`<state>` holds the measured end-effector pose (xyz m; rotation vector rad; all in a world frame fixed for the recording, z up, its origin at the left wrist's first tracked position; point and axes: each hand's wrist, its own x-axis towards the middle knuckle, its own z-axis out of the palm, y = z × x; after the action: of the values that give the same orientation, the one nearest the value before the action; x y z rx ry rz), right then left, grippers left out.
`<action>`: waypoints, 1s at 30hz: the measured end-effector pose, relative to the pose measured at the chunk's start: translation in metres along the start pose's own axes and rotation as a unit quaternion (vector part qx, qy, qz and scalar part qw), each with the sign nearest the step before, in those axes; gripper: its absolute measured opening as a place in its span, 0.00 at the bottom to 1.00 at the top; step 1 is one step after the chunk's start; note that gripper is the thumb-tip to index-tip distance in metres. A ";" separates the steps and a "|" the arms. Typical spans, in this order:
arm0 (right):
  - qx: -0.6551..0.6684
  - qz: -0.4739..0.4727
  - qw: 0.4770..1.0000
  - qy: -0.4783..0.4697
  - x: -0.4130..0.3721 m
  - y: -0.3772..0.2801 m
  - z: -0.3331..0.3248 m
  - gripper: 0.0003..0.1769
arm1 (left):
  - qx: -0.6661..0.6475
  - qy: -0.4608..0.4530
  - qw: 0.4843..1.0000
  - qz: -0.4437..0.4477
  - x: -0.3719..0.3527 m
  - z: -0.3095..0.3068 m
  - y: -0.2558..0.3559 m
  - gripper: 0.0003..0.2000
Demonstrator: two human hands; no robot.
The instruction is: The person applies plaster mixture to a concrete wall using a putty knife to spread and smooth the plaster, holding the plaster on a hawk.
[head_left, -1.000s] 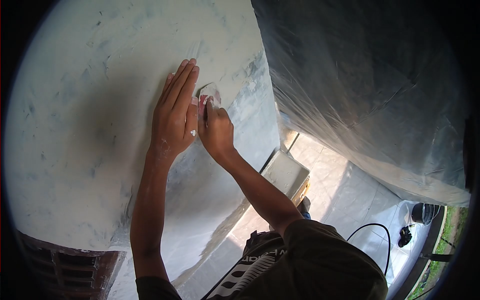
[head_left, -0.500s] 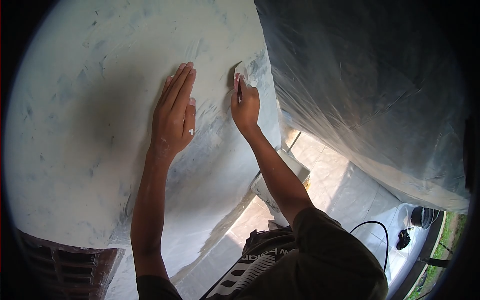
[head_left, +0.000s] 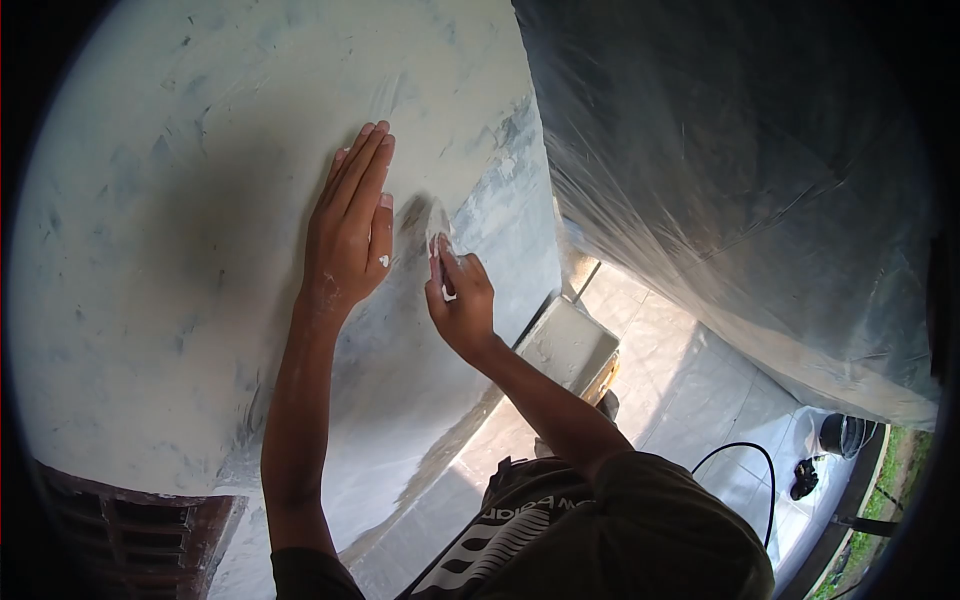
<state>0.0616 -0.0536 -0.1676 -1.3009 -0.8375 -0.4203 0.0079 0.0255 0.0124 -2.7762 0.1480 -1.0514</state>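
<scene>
My left hand [head_left: 348, 222] lies flat against the pale plastered wall [head_left: 250, 330], its fingers stretched out and holding nothing. A white smear shows near its thumb. Lower and to the right, my right hand [head_left: 462, 298] is closed round the handle of a putty knife [head_left: 437, 222]. The knife's whitish blade points up and meets the wall. Grey-blue patches and streaks of white filler mark the wall right of the blade, and part of the handle is hidden by my fingers.
Plastic sheeting [head_left: 740, 180] hangs at the right. A putty-smeared pale board or bench [head_left: 570, 345] stands beyond my right forearm. On the tiled floor [head_left: 690, 390] are a dark bucket [head_left: 843, 434] and a small black object [head_left: 804, 479]. A brown wooden lattice [head_left: 140, 530] is at lower left.
My right hand has moved down and left along the wall with the putty knife, nearer my left hand. My left hand stays in place.
</scene>
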 end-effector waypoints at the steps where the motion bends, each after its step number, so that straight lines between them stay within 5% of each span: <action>1: -0.014 0.017 1.000 0.017 0.013 0.010 -0.001 0.29 | 0.001 0.000 1.000 -0.001 -0.001 0.000 0.001 0.24; 6: -0.089 0.057 0.994 -0.036 0.005 0.027 0.031 0.28 | -0.002 0.009 1.000 0.008 0.002 0.004 0.003 0.24; 9: -0.026 0.033 0.994 -0.096 -0.045 -0.009 0.038 0.30 | -0.016 0.003 1.000 0.002 0.005 0.007 0.009 0.24; 11: 0.031 0.131 0.975 -0.179 -0.063 -0.031 0.019 0.30 | -0.028 -0.005 1.000 0.003 0.008 0.008 0.011 0.24; 13: 0.112 0.167 0.973 -0.115 -0.064 -0.023 0.003 0.30 | -0.029 0.004 1.000 0.006 0.011 0.006 0.011 0.24; 15: 0.364 0.341 0.864 -0.064 -0.040 -0.010 -0.016 0.15 | -0.032 0.012 0.999 0.006 0.011 0.011 0.011 0.24; 17: 0.410 0.456 0.788 -0.049 -0.007 0.001 -0.045 0.15 | -0.051 0.030 0.998 0.005 0.011 0.018 0.013 0.24; 30: 0.427 0.508 0.748 -0.004 0.009 0.090 -0.135 0.14 | -0.112 -0.023 0.988 -0.105 -0.014 0.118 0.057 0.23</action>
<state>0.1712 -0.1579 -0.2268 -0.6928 -0.1425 0.7849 0.0743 -0.0141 -0.0949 -3.0719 -0.0353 -1.0770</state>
